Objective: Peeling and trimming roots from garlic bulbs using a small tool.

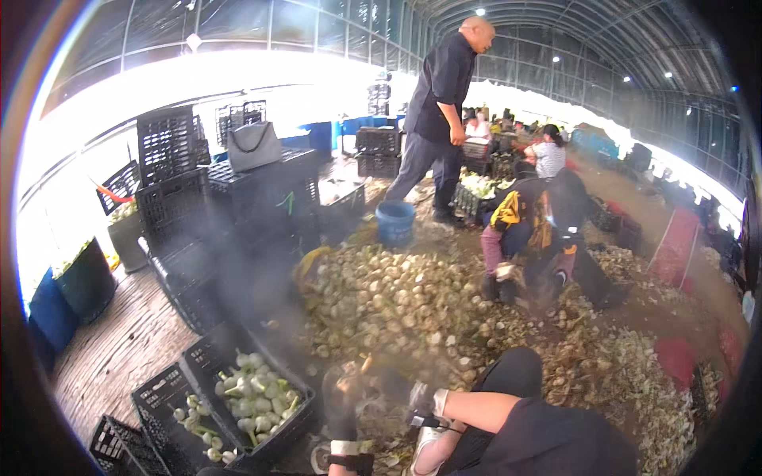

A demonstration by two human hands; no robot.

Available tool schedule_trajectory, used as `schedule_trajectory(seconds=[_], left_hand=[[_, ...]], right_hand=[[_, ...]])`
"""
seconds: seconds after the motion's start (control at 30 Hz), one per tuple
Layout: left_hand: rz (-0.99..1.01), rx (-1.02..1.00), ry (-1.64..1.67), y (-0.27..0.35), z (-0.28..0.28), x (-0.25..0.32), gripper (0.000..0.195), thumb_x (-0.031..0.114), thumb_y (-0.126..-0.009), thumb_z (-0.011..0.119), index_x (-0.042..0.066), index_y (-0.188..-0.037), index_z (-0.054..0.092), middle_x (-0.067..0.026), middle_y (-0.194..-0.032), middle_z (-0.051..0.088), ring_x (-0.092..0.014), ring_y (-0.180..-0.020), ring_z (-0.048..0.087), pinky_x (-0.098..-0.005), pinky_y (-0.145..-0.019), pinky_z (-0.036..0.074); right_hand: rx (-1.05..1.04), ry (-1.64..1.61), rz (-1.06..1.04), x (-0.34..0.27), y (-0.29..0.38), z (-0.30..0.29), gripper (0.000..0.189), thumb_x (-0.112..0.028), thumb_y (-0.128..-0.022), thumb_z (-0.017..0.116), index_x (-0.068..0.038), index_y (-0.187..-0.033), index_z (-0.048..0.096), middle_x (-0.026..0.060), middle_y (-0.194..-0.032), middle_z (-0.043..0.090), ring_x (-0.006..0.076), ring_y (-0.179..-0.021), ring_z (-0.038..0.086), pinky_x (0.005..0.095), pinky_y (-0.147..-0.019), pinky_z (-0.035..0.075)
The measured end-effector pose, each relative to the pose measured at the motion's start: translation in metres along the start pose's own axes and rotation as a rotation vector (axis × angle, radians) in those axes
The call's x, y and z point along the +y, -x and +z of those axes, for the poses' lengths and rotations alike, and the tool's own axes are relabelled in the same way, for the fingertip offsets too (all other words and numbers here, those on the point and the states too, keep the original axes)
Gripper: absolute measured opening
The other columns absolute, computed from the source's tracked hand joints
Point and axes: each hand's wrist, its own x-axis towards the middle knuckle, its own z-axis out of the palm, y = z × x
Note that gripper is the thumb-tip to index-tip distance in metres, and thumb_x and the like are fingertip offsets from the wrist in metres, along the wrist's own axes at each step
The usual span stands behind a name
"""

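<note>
My left hand (pixel 340 390), in a glove with a dark strap at the wrist, is raised over the near edge of a large heap of garlic bulbs (pixel 405 279). A pale, stem-like piece (pixel 367 362) shows by its fingertips, too hazy to tell whether it is gripped. Just to the right, my right hand (pixel 405 390), also gloved, points inward toward the left one. Blur hides its fingers and whatever they may hold. Left of my hands stands a black plastic crate (pixel 303 410) holding trimmed, whitish garlic bulbs (pixel 259 395).
Another black crate (pixel 161 398) with a few bulbs adjoins it. Stacked crates (pixel 262 196) bear a grey bag (pixel 255 146). Beyond the heap are a blue bucket (pixel 395 223), a walking person (pixel 440 107) and a bent-over worker (pixel 536 232). Peelings (pixel 631 387) cover the ground at right.
</note>
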Motion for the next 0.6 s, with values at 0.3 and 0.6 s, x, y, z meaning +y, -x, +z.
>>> schedule_trajectory(seconds=[0.3,0.6], left_hand=[[0.240,-0.016,-0.149,0.001,0.011,-0.022,0.066,0.030,-0.097,0.050,0.005,-0.148,0.017,-0.0119,-0.121,0.056,-0.020,-0.099,0.059,-0.0317,-0.086,0.049],[-0.100,0.112,0.373,0.003,-0.015,-0.111,0.049,0.043,-0.094,0.050,0.009,-0.129,0.048,-0.0076,-0.109,0.059,-0.021,-0.093,0.058,-0.0363,-0.080,0.050]], right_hand=[[-0.078,0.100,-0.127,0.085,0.021,0.024,0.023,-0.019,-0.088,0.057,0.004,-0.081,0.054,0.0135,-0.065,0.045,0.0264,-0.061,0.045,0.0415,-0.058,0.038],[-0.166,0.045,0.088,0.028,0.012,0.031,0.028,-0.023,-0.091,0.053,0.004,-0.085,0.055,0.0189,-0.077,0.058,0.0305,-0.068,0.053,0.0412,-0.062,0.041]])
